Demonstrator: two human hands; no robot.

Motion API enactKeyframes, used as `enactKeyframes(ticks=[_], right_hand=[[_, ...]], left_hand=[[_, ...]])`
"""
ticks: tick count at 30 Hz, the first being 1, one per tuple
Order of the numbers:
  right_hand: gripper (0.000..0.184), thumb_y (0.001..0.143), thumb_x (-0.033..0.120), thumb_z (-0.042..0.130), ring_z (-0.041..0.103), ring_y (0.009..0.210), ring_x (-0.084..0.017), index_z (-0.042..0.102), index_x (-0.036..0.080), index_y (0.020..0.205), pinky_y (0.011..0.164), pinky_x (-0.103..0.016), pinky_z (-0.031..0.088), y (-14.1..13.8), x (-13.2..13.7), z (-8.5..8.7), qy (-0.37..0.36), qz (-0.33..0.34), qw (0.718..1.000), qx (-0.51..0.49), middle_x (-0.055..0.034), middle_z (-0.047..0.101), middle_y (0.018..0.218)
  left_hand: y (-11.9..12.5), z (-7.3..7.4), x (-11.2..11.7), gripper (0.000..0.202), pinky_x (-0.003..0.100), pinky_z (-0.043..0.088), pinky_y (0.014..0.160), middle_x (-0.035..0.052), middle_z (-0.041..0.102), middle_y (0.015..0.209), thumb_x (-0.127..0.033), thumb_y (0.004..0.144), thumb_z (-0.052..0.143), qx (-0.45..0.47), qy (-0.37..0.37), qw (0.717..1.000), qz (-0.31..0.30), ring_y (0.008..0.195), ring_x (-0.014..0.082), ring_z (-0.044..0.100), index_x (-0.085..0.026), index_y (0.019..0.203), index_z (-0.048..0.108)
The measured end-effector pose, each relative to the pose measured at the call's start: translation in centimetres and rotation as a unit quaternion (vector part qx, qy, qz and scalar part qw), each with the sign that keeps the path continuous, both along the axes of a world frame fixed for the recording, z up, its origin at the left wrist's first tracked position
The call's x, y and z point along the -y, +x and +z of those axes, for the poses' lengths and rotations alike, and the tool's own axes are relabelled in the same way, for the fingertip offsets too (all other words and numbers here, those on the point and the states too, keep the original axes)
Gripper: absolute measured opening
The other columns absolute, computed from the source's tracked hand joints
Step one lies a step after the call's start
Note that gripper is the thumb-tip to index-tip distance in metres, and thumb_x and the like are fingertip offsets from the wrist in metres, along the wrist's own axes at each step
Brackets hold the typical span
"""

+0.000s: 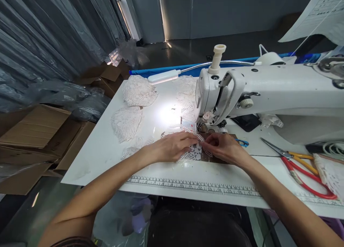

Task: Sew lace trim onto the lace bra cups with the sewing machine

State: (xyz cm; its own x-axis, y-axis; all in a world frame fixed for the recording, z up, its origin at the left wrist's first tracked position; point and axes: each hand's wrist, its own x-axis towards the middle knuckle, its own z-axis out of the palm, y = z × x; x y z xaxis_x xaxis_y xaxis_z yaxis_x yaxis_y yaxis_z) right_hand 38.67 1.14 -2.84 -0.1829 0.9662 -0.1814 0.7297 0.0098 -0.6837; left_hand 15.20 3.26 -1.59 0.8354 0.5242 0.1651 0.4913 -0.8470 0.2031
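In front of the sewing machine's (228, 96) needle area lies a piece of white lace (194, 153) with a scalloped edge. My left hand (177, 145) rests over the lace, its fingers bent and pressing on it. My right hand (221, 146) pinches the lace edge, thumb and forefinger together, just right of the left fingertips. Under the right hand is a brown plate (215, 158) on the table. A blue-handled tool (242, 143) lies right behind that hand, partly hidden. The lamp's glare washes out the cloth left of the needle.
Stacks of white lace pieces (127, 123) lie at the table's left. Red-handled scissors (306, 175) and a yellow-handled tool (305, 162) lie at the right. A printed ruler (188, 185) runs along the front edge. A lamp (164, 76) reaches over the table; cardboard boxes (34, 132) stand left.
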Motion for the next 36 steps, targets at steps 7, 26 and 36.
enactKeyframes(ticks=[7, 26, 36], right_hand=[[0.018, 0.082, 0.038, 0.054, 0.057, 0.056, -0.018, 0.065, 0.024, 0.083, 0.051, -0.028, 0.036, -1.2, 0.9, 0.8, 0.086, -0.004, 0.991, 0.1, -0.0001, 0.064, 0.062], [0.027, 0.09, 0.029, 0.045, 0.064, 0.079, -0.022, 0.071, 0.023, 0.093, 0.058, -0.03, 0.043, -2.8, 2.8, 0.5, 0.21, 0.1, 0.961, 0.148, -0.0079, 0.07, 0.095], [0.027, 0.087, 0.033, 0.049, 0.065, 0.077, -0.02, 0.071, 0.023, 0.1, 0.07, -0.031, 0.048, 0.9, -0.7, -0.3, 0.127, 0.01, 0.992, 0.021, -0.0031, 0.071, 0.087]], left_hand=[[0.3, -1.7, -0.4, 0.052, 0.058, 0.036, 0.104, 0.0195, 0.049, 0.135, -0.051, 0.092, 0.052, 0.02, 0.045, 0.998, -0.025, 0.123, 0.0317, 0.049, -0.013, 0.128, 0.049], [1.2, -2.6, -0.5, 0.02, 0.038, 0.05, 0.092, 0.0106, 0.066, 0.113, -0.017, 0.093, 0.047, 0.126, 0.025, 0.991, -0.05, 0.105, 0.0186, 0.062, -0.013, 0.109, 0.059], [1.3, -2.8, -0.2, 0.018, 0.036, 0.051, 0.085, 0.0081, 0.067, 0.11, -0.02, 0.095, 0.049, 0.177, -0.009, 0.984, -0.003, 0.097, 0.016, 0.064, -0.016, 0.092, 0.066]])
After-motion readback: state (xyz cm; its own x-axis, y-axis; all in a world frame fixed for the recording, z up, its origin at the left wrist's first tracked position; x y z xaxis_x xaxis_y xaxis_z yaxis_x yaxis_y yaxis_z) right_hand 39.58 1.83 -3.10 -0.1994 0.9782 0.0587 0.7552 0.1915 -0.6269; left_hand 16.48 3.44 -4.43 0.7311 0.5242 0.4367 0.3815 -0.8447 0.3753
